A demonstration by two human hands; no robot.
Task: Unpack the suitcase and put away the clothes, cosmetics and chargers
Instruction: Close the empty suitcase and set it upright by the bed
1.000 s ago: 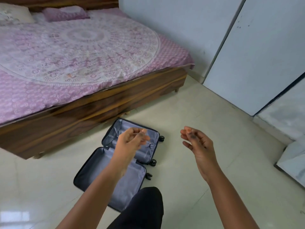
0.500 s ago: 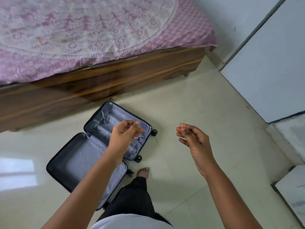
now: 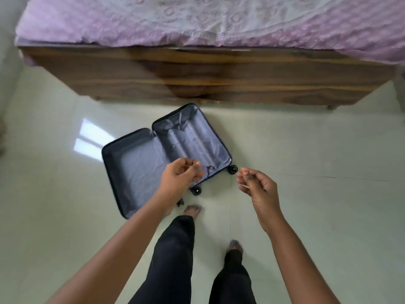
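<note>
Head view, looking down: the suitcase (image 3: 162, 159) lies open and flat on the pale floor (image 3: 306, 150) just before the wooden bed frame (image 3: 197, 77) — both grey-lined halves bare. The left hand (image 3: 179, 178) hangs above its wheeled edge, fingers loosely curled, holding nothing visible. Right of it, apart, the right hand (image 3: 258, 185) is likewise loosely curled — nothing in it.

A small dark hard-shell suitcase (image 3: 153, 159) lies splayed open flat on the floor, both halves lined in wrinkled grey-lilac fabric with nothing visible inside. Its black wheels point toward five o'clock; the hinge runs eleven to five.
</note>
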